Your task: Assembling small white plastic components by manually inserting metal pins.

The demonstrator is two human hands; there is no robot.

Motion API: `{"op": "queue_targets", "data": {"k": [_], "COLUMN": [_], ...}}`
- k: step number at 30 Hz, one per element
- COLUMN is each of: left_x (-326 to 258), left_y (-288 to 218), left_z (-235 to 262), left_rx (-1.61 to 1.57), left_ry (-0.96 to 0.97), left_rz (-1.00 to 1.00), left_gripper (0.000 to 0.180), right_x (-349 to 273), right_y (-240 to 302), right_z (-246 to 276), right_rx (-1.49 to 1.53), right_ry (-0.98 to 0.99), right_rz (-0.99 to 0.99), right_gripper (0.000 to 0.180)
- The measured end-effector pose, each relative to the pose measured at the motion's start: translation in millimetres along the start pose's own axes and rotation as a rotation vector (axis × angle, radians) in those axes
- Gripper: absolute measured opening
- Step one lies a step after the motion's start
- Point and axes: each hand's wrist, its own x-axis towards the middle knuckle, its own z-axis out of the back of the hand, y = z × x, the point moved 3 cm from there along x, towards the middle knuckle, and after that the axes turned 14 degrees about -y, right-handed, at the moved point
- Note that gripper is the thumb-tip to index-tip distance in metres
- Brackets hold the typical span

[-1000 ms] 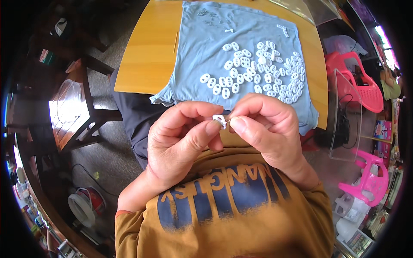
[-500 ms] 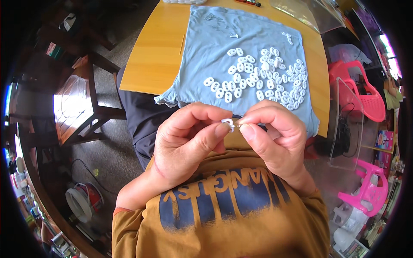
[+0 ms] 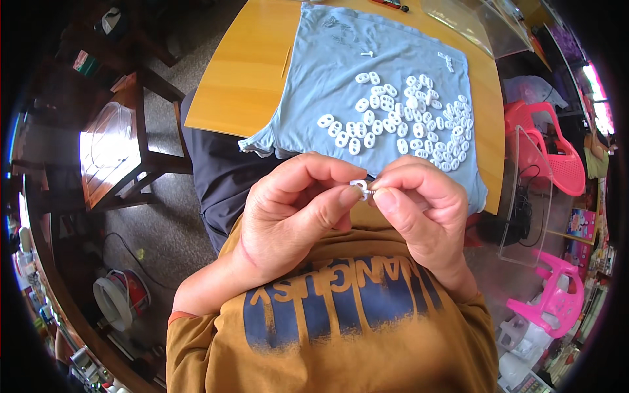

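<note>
Between the thumb and fingers of my left hand (image 3: pixel 298 213) is a small white curved plastic clip (image 3: pixel 360 188). My right hand (image 3: pixel 419 200) pinches a small screw (image 3: pixel 371 192), whose threaded end meets the clip's right side. Both hands are close together in front of my chest, just off the table's near edge. Beyond them, several white oval pieces with two holes (image 3: pixel 388 105) lie scattered on a light blue cloth (image 3: pixel 321 78). The tips of my right fingers hide the screw's head.
The cloth covers much of a yellow wooden table (image 3: pixel 236 72). A small white T-shaped piece (image 3: pixel 367 54) and a little group of white pieces (image 3: pixel 446 62) lie toward its far side. A red plastic chair (image 3: pixel 547 147) is at right, a wooden stool (image 3: pixel 114 150) at left.
The screw and the clip are now closer together, with the screw's end against the clip. Both hands keep their pinch. The view has shifted slightly.
</note>
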Motion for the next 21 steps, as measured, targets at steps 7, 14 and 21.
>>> {"op": "queue_targets", "data": {"k": [7, 14, 21], "left_x": [-0.2, 0.0, -2.3], "left_y": [-0.4, -2.5, 0.5], "left_z": [-2.6, -3.4, -3.9], "left_rx": [0.125, 0.294, 0.146], "left_ry": [-0.02, 0.089, 0.082], "left_rz": [-0.129, -0.326, -0.203], "left_gripper": [0.013, 0.016, 0.02], "right_x": [0.9, 0.9, -3.4], "right_y": [9.5, 12.7, 7.6], "right_z": [-1.7, -0.1, 2.5], "right_rx": [-0.31, -0.38, -0.23], "right_ry": [-0.025, 0.021, -0.019], "right_rz": [0.373, 0.425, 0.315], "right_gripper": [0.008, 0.01, 0.008]}}
